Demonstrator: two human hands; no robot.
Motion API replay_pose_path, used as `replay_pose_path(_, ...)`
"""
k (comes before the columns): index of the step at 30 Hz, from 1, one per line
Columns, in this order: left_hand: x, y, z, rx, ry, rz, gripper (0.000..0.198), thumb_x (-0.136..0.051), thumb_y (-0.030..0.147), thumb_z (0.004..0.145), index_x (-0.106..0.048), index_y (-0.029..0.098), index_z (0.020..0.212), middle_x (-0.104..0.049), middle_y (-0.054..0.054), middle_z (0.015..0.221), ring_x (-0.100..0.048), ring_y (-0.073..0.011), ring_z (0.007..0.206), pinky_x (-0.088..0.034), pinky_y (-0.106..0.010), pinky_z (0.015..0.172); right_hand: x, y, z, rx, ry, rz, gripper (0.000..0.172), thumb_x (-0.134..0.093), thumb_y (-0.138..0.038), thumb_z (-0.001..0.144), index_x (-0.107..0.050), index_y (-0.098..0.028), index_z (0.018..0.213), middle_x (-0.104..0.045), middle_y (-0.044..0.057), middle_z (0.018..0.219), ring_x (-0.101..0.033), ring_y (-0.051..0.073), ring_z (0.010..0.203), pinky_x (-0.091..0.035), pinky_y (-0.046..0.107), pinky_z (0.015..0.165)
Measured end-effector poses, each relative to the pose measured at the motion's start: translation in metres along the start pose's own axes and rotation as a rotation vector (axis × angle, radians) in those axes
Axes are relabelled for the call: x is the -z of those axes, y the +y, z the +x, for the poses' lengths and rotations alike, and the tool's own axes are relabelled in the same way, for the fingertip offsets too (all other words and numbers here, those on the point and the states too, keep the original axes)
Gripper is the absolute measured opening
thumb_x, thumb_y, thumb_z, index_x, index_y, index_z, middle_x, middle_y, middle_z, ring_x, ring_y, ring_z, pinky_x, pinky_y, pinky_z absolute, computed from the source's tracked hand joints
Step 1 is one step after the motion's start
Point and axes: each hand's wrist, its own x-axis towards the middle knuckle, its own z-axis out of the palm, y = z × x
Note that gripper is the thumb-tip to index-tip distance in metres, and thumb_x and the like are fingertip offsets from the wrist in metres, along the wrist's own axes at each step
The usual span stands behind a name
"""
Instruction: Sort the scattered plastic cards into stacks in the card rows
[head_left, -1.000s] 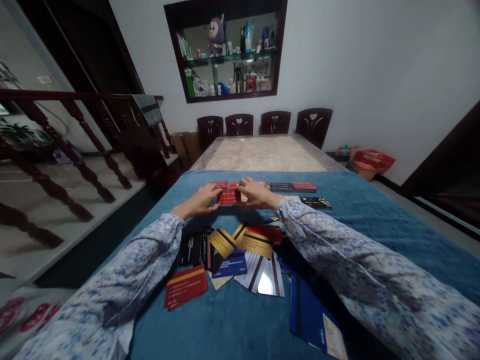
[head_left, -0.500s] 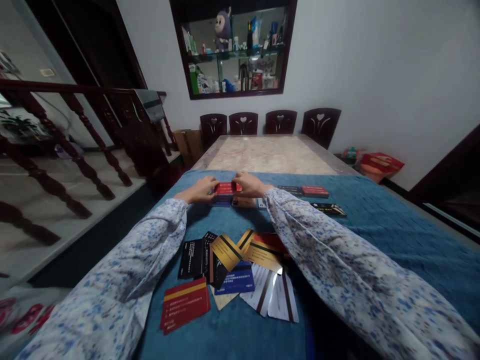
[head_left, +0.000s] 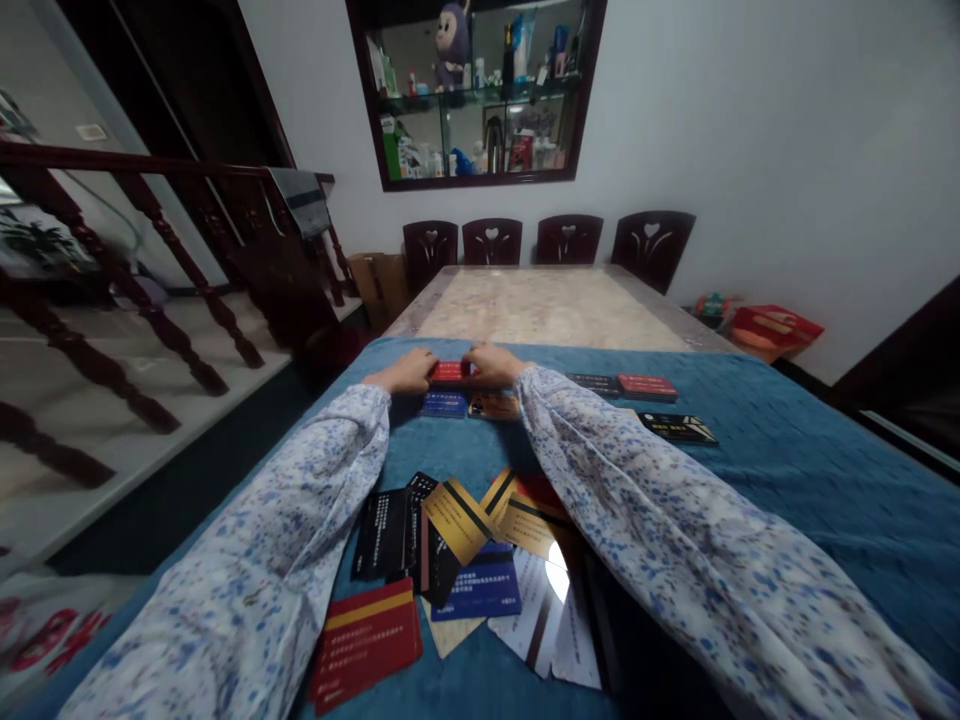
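Note:
My left hand and my right hand are both stretched out to the far end of the blue cloth. Together they hold a small red card by its two ends, low over the cloth. Just nearer to me lie a blue card and a brown card. To the right lie a dark card, a red card and a black card. A loose heap of cards lies between my forearms.
Beyond the cloth the marble tabletop runs to four dark chairs at the wall. A glass cabinet hangs above them. A wooden stair railing stands on the left, red bags on the floor at right.
Both hands have carried the red card further away from me, towards the far edge of the cloth, and lowered it. The blue and brown cards now show in front of them.

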Motion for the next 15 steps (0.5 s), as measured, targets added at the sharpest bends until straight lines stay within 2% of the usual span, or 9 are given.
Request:
replay_pose_path(4, -0.006, -0.005, 0.008, 0.025, -0.082, 0.02, 0.032, -0.06, 0.014, 0.07, -0.069, 0.023, 0.1, -0.071, -0.006, 0.107, -0.062, -0.0243, 0.1, -0.05, -0.031, 0.085, -0.006, 0.004, 0.005, -0.011, -0.019, 0.014, 0.034, -0.064, -0.037, 0.092, -0.075, -0.019, 0.118, -0.069, 0.016, 0.126, -0.06, 0.031, 0.119, -0.047, 0.031, 0.084)
replay_pose_path(8, -0.008, -0.006, 0.014, 0.013, -0.124, -0.017, 0.029, -0.059, 0.015, 0.071, -0.07, 0.021, 0.098, -0.072, -0.006, 0.095, -0.064, -0.0251, 0.092, -0.051, -0.031, 0.08, -0.009, 0.008, 0.009, -0.023, -0.031, 0.031, 0.036, -0.064, -0.039, 0.091, -0.075, -0.02, 0.12, -0.069, 0.015, 0.126, -0.059, 0.032, 0.12, -0.047, 0.032, 0.086)
replay_pose_path(11, -0.007, -0.006, 0.016, 0.021, -0.168, -0.048, 0.028, -0.059, 0.015, 0.071, -0.07, 0.019, 0.097, -0.073, -0.007, 0.094, -0.065, -0.0248, 0.088, -0.05, -0.031, 0.077, -0.011, 0.01, 0.011, -0.023, -0.038, 0.042, 0.036, -0.065, -0.042, 0.091, -0.075, -0.022, 0.119, -0.07, 0.014, 0.125, -0.058, 0.032, 0.119, -0.047, 0.032, 0.086)
replay_pose_path(15, -0.007, -0.004, 0.014, 0.033, -0.167, -0.079, 0.026, -0.059, 0.012, 0.072, -0.069, 0.014, 0.096, -0.073, -0.008, 0.096, -0.065, -0.0235, 0.088, -0.048, -0.029, 0.079, -0.013, 0.012, 0.013, -0.019, -0.039, 0.044, 0.036, -0.065, -0.042, 0.09, -0.075, -0.022, 0.119, -0.071, 0.014, 0.125, -0.058, 0.032, 0.119, -0.047, 0.033, 0.087)
